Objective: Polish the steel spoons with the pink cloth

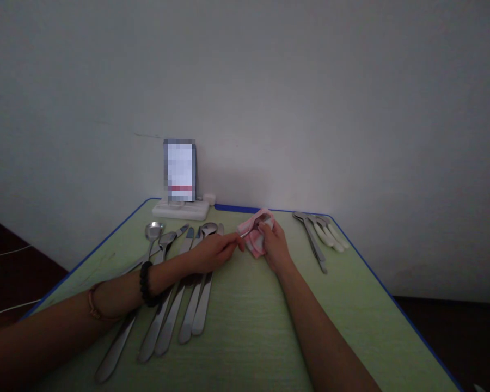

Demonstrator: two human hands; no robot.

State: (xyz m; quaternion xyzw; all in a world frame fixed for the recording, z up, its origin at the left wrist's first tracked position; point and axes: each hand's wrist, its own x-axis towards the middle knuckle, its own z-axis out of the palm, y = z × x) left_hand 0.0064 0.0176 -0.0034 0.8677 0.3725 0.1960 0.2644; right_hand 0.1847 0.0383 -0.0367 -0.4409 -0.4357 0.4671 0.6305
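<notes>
Above the far middle of the green table, my right hand (273, 240) is closed on a pink and white cloth (254, 239). My left hand (217, 252) reaches in from the left, its fingers pinched at the cloth's edge around the thin handle of a metal utensil (245, 234). The cloth and my right fingers cover the utensil's other end, so its kind is hidden. Beneath and beside my left forearm lie several metal knives (171, 321) and spoons, partly covered by the arm. A ladle (154, 231) rests at their far left.
A second group lies at the far right: metal spoons (312, 239) beside spoons with white handles (325, 238). At the back left, a lit phone (181, 171) stands on a white base (180, 210). The green table (245, 337) has a blue edge and meets the wall (310, 109).
</notes>
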